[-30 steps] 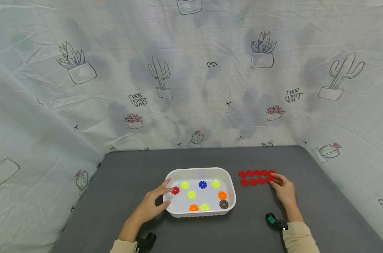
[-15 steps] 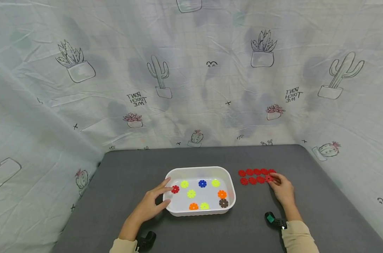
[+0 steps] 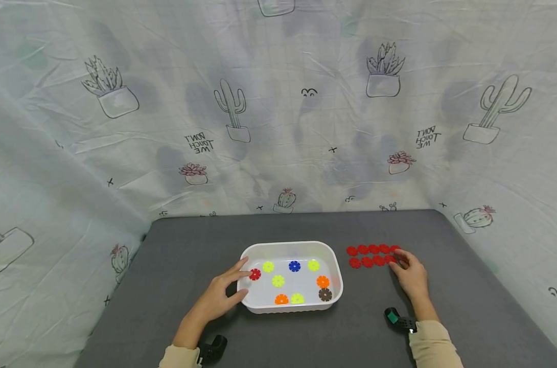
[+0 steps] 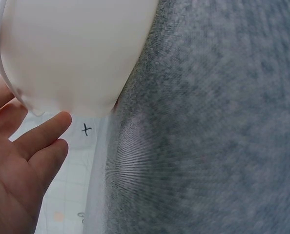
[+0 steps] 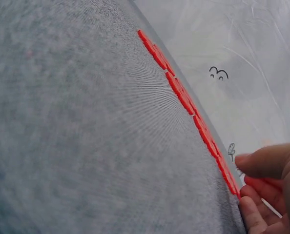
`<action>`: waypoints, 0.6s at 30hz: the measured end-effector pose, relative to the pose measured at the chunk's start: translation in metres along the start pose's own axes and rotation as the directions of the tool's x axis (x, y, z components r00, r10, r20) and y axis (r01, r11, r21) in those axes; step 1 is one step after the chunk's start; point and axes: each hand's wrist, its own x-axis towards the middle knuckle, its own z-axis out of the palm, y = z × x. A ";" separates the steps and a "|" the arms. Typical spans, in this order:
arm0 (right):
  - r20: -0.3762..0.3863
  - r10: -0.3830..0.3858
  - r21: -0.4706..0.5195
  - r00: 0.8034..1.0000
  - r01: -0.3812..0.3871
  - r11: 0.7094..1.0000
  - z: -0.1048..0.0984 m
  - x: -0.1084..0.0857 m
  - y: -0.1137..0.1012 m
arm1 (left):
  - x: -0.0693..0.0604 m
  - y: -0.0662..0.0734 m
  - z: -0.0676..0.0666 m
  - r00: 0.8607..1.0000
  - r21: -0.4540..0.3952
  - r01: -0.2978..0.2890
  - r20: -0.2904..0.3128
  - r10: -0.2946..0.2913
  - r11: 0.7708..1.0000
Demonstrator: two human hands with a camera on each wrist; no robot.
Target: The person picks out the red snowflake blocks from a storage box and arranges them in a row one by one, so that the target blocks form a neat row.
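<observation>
A white tray (image 3: pixel 306 308) holds flat notched plastic discs: a red disc (image 3: pixel 255 274), a blue disc (image 3: pixel 294 266), a brown disc (image 3: pixel 325 294), two orange ones and several yellow ones. My left hand (image 3: pixel 220 295) rests over the tray's left rim, index fingertip beside the red disc inside. In the left wrist view, other fingers extend under the rim outside the tray wall (image 4: pixel 76 58). Right of the tray, red discs (image 3: pixel 367 262) lie in two rows. My right hand (image 3: pixel 412 274) is at their right end, fingertips touching the last disc (image 3: pixel 389 259) of the nearer row; fingers partly hide this end.
A grey cloth-covered table (image 3: pixel 287 340) carries everything. Behind it hangs a pale printed curtain (image 3: pixel 269 117) with cactus drawings. Each wrist wears a black camera: the left camera (image 3: pixel 214 349) near the front edge, the right camera (image 3: pixel 398 320) beside the sleeve.
The last red disc of the nearer row has shifted slightly left and come down flatter beside its neighbour, under my right fingertips. My left hand and the tray stay put.
</observation>
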 end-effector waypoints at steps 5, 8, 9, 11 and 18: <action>0.015 -0.066 0.004 0.998 0.066 0.998 0.000 0.003 -0.004 | 0.000 0.001 -0.001 1.000 -0.001 0.009 0.003 -0.009 1.000; 0.047 -0.102 0.025 0.994 0.100 0.995 -0.002 0.003 -0.012 | 0.000 0.001 -0.001 1.000 -0.009 0.007 0.002 -0.007 1.000; 0.061 -0.112 0.040 0.992 0.109 0.993 -0.002 0.003 -0.016 | -0.001 0.001 -0.002 1.000 -0.009 0.004 0.001 -0.004 1.000; 0.095 -0.142 0.067 0.985 0.136 0.988 -0.001 0.002 -0.025 | -0.001 0.001 -0.001 1.000 -0.007 0.000 -0.002 0.000 1.000; 0.158 -0.278 0.207 0.948 0.243 0.948 0.011 -0.004 -0.062 | 0.000 0.001 -0.002 1.000 -0.011 0.001 -0.004 -0.001 1.000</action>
